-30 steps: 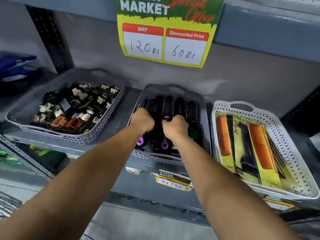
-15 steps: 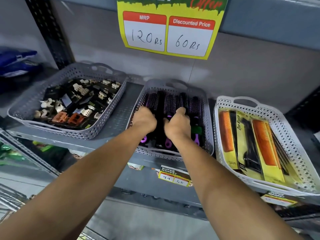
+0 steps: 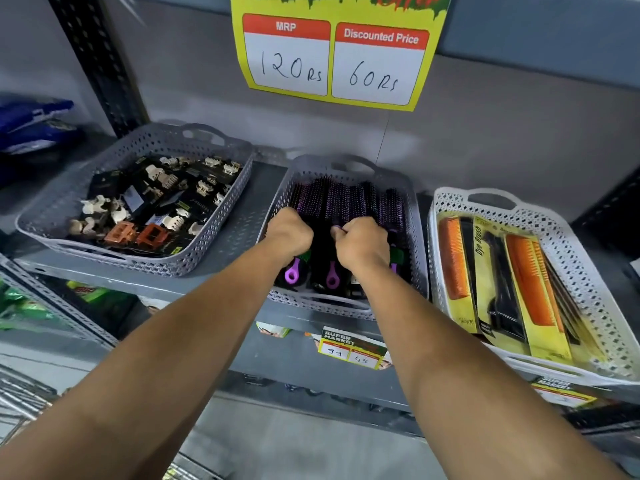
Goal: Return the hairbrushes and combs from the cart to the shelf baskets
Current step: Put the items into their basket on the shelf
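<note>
A grey perforated basket (image 3: pixel 414 216) on the middle of the shelf holds several round hairbrushes (image 3: pixel 337 202) with black and purple bristles and purple loop ends. Both my hands are inside it. My left hand (image 3: pixel 289 232) is curled over the brush at the basket's left side. My right hand (image 3: pixel 362 242) is closed around the handle of a brush near the middle. To the right, a white basket (image 3: pixel 446 202) holds packaged orange and black combs (image 3: pixel 523 275).
A grey basket (image 3: pixel 207 244) of hair claw clips sits at the left of the shelf. A yellow price sign (image 3: pixel 337 57) hangs above. Small price tags are stuck on the shelf edge (image 3: pixel 349 348). Wire of the cart (image 3: pixel 20 400) shows at the lower left.
Both hands stay in the middle basket on the brushes. My right hand's fingers have curled more tightly around a handle. The camera has shifted slightly downward and closer.
</note>
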Available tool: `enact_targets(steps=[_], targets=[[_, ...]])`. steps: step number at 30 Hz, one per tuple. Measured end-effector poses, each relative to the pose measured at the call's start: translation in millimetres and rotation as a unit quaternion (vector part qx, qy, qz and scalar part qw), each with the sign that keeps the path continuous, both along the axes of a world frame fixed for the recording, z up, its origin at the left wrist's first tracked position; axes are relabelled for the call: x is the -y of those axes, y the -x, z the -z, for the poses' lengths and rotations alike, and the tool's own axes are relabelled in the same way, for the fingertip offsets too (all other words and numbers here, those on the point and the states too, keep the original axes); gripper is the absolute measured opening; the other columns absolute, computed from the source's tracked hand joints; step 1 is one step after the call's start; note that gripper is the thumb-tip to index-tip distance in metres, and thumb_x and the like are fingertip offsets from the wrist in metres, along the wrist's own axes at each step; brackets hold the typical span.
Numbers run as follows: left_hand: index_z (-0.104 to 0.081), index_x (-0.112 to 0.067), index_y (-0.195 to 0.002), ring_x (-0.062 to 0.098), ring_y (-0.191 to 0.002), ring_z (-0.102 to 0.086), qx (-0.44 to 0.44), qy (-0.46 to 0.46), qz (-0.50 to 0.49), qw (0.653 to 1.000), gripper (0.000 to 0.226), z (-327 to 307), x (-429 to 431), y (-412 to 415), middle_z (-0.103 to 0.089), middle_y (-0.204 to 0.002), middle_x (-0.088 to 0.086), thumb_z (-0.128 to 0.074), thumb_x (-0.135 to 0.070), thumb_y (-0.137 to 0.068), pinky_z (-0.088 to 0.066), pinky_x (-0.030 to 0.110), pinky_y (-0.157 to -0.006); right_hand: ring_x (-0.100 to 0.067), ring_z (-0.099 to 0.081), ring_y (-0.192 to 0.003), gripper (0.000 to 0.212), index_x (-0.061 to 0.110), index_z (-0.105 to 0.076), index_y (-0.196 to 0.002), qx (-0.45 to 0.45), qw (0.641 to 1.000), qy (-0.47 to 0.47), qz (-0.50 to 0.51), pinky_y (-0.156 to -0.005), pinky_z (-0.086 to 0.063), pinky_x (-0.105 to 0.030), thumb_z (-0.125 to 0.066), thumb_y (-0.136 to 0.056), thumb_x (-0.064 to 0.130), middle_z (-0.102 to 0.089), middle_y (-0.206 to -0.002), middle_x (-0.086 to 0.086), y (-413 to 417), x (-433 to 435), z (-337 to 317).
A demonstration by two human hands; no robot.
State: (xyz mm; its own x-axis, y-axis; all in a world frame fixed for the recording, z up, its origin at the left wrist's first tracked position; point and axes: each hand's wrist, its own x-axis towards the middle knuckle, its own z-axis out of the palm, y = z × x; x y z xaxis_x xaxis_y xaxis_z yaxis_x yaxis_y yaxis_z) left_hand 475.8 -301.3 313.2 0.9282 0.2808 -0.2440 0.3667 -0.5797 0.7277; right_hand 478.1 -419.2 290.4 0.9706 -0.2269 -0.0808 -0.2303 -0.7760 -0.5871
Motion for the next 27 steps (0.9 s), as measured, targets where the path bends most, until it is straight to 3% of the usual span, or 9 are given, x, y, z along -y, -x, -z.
enact_targets(steps=[5,8,14,19,23,27], targets=[[-0.062,0.001,-0.092,0.037,-0.102,-0.062,-0.005,-0.040,0.017,0.999,0.013,9.1,1.7,1.9,-0.066,-0.108,0.024,-0.051,-0.002,-0.086,-0.049,0.034,-0.076,-0.032,-0.066,-0.085,0.035,0.016,-0.069,-0.095,0.025,0.993,0.117,-0.017,-0.061,-0.046,-0.032,-0.054,-0.093,0.047,-0.068,-0.094,-0.009,10.0,-0.9,-4.8],[-0.061,-0.001,-0.092,0.037,-0.115,-0.054,-0.005,-0.063,0.017,0.998,0.013,10.4,3.9,2.1,-0.060,-0.117,0.026,-0.049,-0.001,-0.086,-0.048,0.035,-0.085,-0.031,-0.066,-0.084,0.036,0.016,-0.069,-0.097,0.025,0.991,0.130,-0.022,-0.061,-0.049,-0.033,-0.054,-0.092,0.048,-0.069,-0.094,-0.009,11.1,2.0,-7.2],[-0.057,-0.002,-0.090,0.038,-0.107,-0.058,-0.013,-0.091,0.029,0.995,0.008,13.0,2.1,0.7,-0.057,-0.120,0.028,-0.052,0.000,-0.084,-0.049,0.035,-0.081,-0.031,-0.066,-0.083,0.040,0.016,-0.068,-0.093,0.005,0.990,0.134,-0.036,-0.064,-0.050,-0.035,-0.052,-0.091,0.052,-0.069,-0.090,-0.008,11.6,8.3,-10.2],[-0.060,0.003,-0.106,0.040,-0.111,-0.055,0.002,-0.112,0.040,0.993,0.023,12.2,0.5,2.8,-0.054,-0.124,0.028,-0.051,-0.002,-0.085,-0.048,0.040,-0.090,-0.031,-0.065,-0.085,0.037,0.018,-0.069,-0.095,0.014,0.986,0.151,-0.074,-0.061,-0.047,-0.032,-0.050,-0.093,0.049,-0.068,-0.093,-0.008,16.7,12.7,-12.9],[-0.056,0.001,-0.095,0.042,-0.108,-0.054,0.066,-0.124,0.044,0.989,0.014,0.1,-6.3,11.0,-0.053,-0.119,0.031,-0.046,0.002,-0.084,-0.045,0.039,-0.085,-0.032,-0.062,-0.101,0.037,0.019,-0.064,-0.119,0.052,0.983,0.155,-0.083,-0.066,-0.044,-0.032,-0.049,-0.096,0.043,-0.060,-0.118,-0.009,23.5,15.1,-20.7],[-0.056,0.006,-0.106,0.046,-0.108,-0.051,0.155,-0.162,0.030,0.974,0.026,-14.7,-22.7,23.3,-0.052,-0.118,0.031,-0.045,0.005,-0.083,-0.043,0.044,-0.088,-0.033,-0.058,-0.109,0.038,0.019,-0.059,-0.127,0.086,0.980,0.156,-0.092,-0.075,-0.049,-0.039,-0.046,-0.097,0.039,-0.056,-0.126,-0.010,28.1,17.9,-30.1]])
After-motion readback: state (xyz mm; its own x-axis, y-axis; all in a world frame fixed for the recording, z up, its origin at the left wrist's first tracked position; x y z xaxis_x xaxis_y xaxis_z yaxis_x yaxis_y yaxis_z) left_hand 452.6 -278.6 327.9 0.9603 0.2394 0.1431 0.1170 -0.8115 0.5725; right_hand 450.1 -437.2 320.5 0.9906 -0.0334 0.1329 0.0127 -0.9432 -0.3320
